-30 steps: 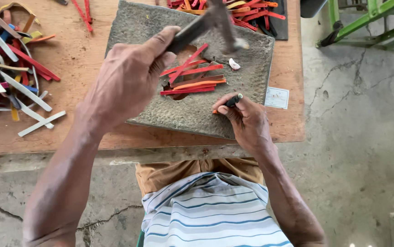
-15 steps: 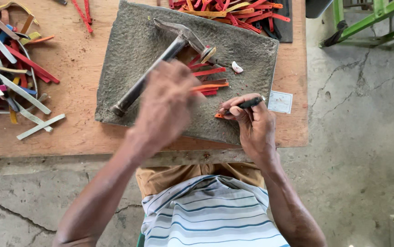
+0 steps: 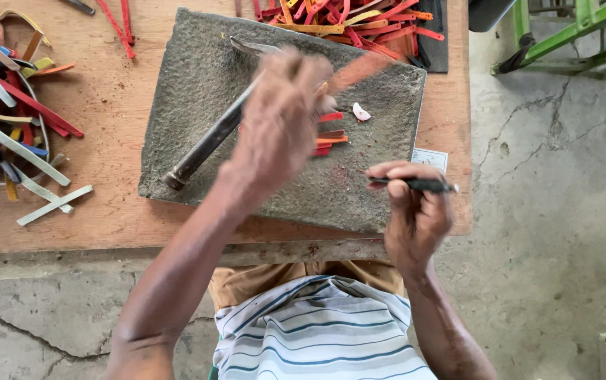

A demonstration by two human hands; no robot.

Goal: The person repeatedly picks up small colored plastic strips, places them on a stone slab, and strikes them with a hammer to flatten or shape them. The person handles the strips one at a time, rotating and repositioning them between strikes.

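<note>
In the head view, the left hand is blurred and raised over the stone slab. Its fingers are closed on a red strip, which points up and to the right of it. Half a second ago this hand was lower, close to the hammer. The hammer now lies free on the slab, just left of the hand. The right hand is closed around a thin dark tool, held level. Before, its tip touched the red strips; now it is apart from them, above the slab's right edge.
</note>
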